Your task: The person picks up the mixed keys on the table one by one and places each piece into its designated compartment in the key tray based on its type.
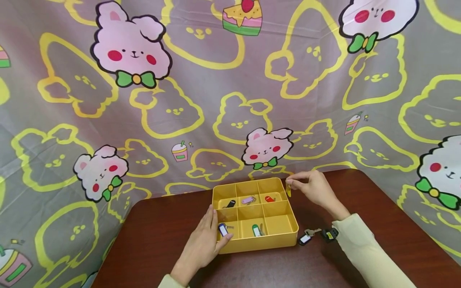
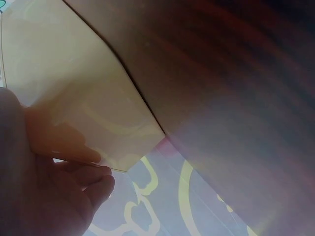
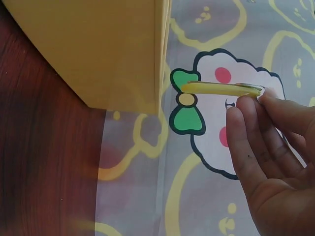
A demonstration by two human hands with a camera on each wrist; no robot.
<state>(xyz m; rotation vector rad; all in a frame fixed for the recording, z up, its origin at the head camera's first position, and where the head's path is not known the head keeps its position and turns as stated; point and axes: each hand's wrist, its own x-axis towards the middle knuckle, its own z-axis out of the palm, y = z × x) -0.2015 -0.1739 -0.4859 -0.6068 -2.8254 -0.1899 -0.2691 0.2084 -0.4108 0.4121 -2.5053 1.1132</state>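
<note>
In the head view, my right hand (image 1: 317,190) pinches a yellow key tag (image 1: 289,191) just off the right wall of the yellow divided box (image 1: 257,242). The right wrist view shows the yellow tag (image 3: 216,89) sticking out sideways from thumb and fingertips, beside the box's side. My left hand (image 1: 201,238) lies against the box's front left corner, fingers straight along the left wall and thumb over the front rim. Tagged keys sit in the compartments: black (image 1: 231,204), lilac (image 1: 248,200) and red (image 1: 269,199) at the back; blue (image 1: 223,229) and green (image 1: 256,230) in front.
Right of the box on the dark wooden table (image 1: 162,224) lie a key with a black-framed tag (image 1: 305,239) and a black object with a yellow patch (image 1: 329,235), close to the right sleeve. A patterned cloth (image 1: 216,120) hangs behind the table.
</note>
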